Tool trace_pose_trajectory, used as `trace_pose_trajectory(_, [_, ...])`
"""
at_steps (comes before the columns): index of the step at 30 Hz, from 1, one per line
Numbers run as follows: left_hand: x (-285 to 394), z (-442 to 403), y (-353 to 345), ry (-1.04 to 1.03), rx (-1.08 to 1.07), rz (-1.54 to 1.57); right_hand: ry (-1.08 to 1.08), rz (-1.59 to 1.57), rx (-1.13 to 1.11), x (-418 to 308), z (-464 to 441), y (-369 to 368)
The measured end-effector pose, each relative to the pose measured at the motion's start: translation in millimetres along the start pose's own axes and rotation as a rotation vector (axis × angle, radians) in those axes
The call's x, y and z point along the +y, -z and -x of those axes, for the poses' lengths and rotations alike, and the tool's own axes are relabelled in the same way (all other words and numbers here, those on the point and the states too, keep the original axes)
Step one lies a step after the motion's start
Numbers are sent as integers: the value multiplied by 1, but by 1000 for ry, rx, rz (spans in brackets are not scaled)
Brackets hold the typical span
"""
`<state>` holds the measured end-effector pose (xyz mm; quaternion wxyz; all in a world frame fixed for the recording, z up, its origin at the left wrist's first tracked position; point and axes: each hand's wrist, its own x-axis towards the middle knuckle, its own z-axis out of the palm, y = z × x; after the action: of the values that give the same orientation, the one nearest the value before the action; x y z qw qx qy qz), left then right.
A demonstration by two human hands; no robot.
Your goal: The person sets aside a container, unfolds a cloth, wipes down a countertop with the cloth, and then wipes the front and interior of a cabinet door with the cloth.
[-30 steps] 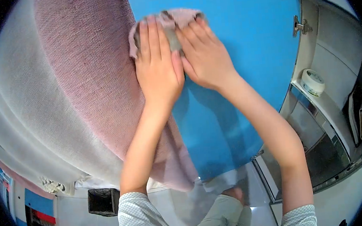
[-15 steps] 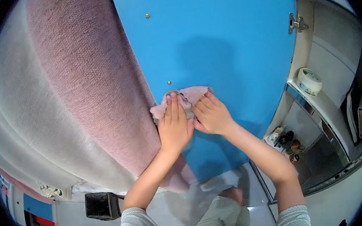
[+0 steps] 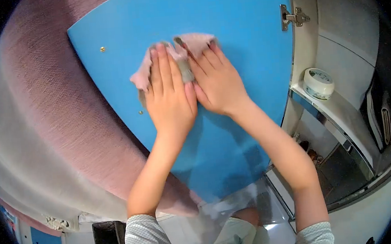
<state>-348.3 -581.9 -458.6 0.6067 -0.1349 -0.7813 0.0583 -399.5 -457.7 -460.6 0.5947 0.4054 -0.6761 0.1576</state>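
A pink and grey cloth (image 3: 143, 73) lies bunched against a blue door panel (image 3: 244, 35). My left hand (image 3: 168, 85) rests flat on it, fingers stretched out and pointing up the panel. Just to the right, my right hand (image 3: 217, 76) presses on the cloth's other part, fingers extended, with the two thumbs almost touching. Parts of the cloth show past the fingertips and between the hands. Two small brass-coloured knobs (image 3: 103, 49) sit on the panel's left side.
Pink and white fabric (image 3: 61, 105) hangs along the left. A metal hinge (image 3: 294, 18) joins the panel to an open cabinet at right, where a round white jar (image 3: 318, 84) stands on a shelf. A dark bin (image 3: 109, 235) is on the floor.
My hands and the cloth first came down the panel, then went back up it. The panel's left edge now shows farther left, clear of the hanging fabric.
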Motion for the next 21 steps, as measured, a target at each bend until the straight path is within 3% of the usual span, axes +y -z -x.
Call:
trace_pose_trajectory(3, [20,42,-20,-25,-126,108,-74,35,-131,-2,57,-4])
trace_pose_trajectory(5, [36,85,-36,-99,-226,14,-127,44,-280,-6,109,-11])
trace_pose_trajectory(8, [47,122,-44,-188,-245,-30,-75,-23,-227,-6,150,-17])
trace_pose_trajectory(11, [44,100,-34,-127,-333,47,-53,-18,-251,1,127,-7])
trace_pose_trajectory(13, [34,66,-28,-82,-251,52,-65,-40,-251,10,88,1])
trace_pose_trajectory(15, [25,21,-21,-51,-145,-13,-38,8,-34,23,41,3])
trace_pose_trajectory(21, [25,-75,-19,-141,182,-146,18,46,251,67,-30,17])
